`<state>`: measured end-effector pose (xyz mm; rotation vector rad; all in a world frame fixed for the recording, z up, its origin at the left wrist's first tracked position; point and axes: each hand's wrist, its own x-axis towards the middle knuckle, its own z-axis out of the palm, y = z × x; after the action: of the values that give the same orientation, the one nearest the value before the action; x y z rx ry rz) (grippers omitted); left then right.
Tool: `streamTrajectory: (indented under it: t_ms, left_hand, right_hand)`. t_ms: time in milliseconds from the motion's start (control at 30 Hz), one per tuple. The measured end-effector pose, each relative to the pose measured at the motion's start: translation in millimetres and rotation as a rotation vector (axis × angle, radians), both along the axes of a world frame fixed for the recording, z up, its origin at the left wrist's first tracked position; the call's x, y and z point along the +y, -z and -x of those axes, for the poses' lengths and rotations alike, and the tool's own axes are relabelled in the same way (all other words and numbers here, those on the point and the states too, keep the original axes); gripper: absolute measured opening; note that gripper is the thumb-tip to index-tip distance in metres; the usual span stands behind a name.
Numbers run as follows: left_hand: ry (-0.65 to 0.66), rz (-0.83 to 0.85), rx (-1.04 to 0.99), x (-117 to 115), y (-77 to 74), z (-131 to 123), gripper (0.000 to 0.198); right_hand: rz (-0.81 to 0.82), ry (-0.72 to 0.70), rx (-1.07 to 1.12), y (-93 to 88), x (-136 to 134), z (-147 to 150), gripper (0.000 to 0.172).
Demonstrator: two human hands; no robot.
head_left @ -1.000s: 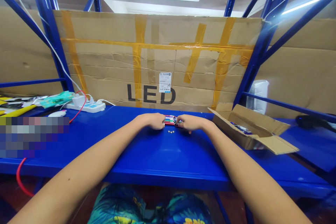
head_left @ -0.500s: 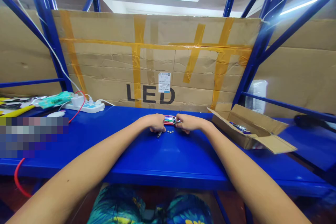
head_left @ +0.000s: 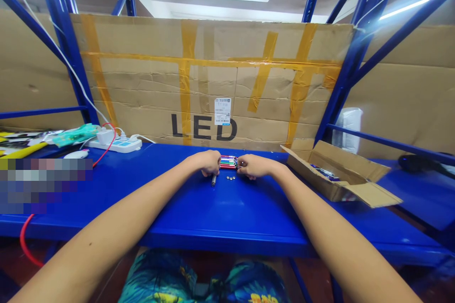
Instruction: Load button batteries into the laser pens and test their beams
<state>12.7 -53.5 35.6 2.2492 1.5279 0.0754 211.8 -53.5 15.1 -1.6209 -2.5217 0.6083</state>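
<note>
At the far side of the blue table (head_left: 227, 213), a row of coloured tubes (head_left: 228, 163) lies between both hands. The left hand (head_left: 209, 163) is clenched round one dark tube (head_left: 214, 180). The right hand (head_left: 253, 166) curls against the row's end, and I cannot tell if it grips. It looks like sorting. Three silver discs (head_left: 231, 178) lie just beside the row and would call for a fine pinch.

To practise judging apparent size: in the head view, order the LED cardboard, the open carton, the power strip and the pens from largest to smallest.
1. LED cardboard
2. open carton
3. power strip
4. pens
All four differ plainly in size, and no two look alike.
</note>
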Motion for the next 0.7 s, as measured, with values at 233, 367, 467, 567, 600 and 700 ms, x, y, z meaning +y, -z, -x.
streamTrajectory:
  t_ms: [233,367,467,567,600,700]
  left_hand:
    - [-0.022,0.022,-0.007,1.0,2.4,0.4,0.013]
    - [0.005,-0.048,-0.008,2.7,2.4,1.4,0.016]
    - [-0.006,-0.059,-0.005,3.9,2.3,2.0,0.015]
    - [-0.037,-0.034,0.0,1.6,1.4,1.5,0.013]
    - [-0.036,-0.025,0.0,0.1,0.8,0.9,0.013]
    - [-0.025,0.045,-0.045,-4.3,-0.5,-1.4,0.012]
  right_hand:
    - [-0.006,-0.025,0.012,1.3,2.2,-1.7,0.007]
    - [-0.024,-0.034,0.044,1.6,3.1,-2.6,0.006]
    - [-0.025,-0.031,0.068,1.3,3.2,-2.3,0.007]
    - [-0.038,-0.023,0.078,0.9,3.4,-1.8,0.007]
    - [-0.046,-0.022,0.083,0.8,3.5,-1.7,0.007]
    - [-0.056,-0.022,0.113,0.3,3.4,-1.7,0.007]
